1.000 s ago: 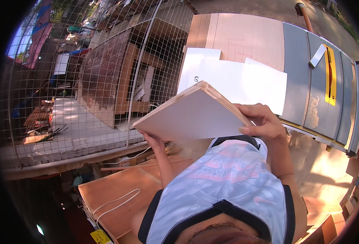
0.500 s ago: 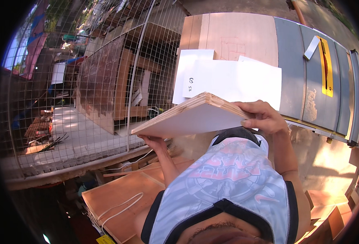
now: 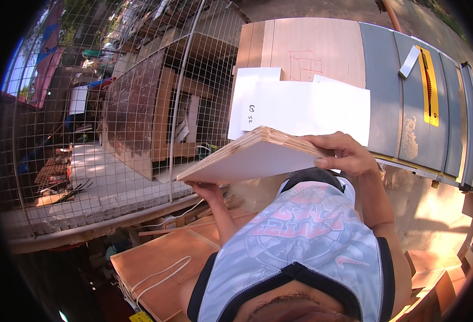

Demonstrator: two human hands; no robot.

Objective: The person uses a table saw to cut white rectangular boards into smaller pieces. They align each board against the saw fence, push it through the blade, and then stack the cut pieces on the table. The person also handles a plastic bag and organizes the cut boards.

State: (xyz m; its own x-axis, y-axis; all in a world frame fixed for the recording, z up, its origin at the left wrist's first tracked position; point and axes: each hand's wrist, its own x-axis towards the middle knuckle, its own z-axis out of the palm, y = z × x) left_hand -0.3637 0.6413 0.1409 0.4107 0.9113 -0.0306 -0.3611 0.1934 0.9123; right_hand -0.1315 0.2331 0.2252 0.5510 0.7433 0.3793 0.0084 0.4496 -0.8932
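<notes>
I hold a white-faced board (image 3: 255, 158) with pale, layered plywood edges, tilted in front of my waist with one corner pointing forward. My left hand (image 3: 207, 190) is closed on its left corner from below, partly hidden by it. My right hand (image 3: 346, 155) grips the right end, fingers along the edge and thumb on the near side. Just beyond the board, white panels (image 3: 322, 110) lie overlapping on a wooden worktop (image 3: 317, 43) that has a red pencil sketch on it.
A table saw (image 3: 381, 91) with a yellow blade insert (image 3: 429, 86) stands at the right. Wire mesh fencing (image 3: 86, 118) fills the left, with cabinets and clutter behind. Reddish wooden panels (image 3: 150, 263) with a white cord lie lower left; wood pieces (image 3: 435, 268) lie lower right.
The board has tipped flatter and dropped a little, showing its layered edge more and its white face less. Both hands have stayed on it, shifting slightly with it.
</notes>
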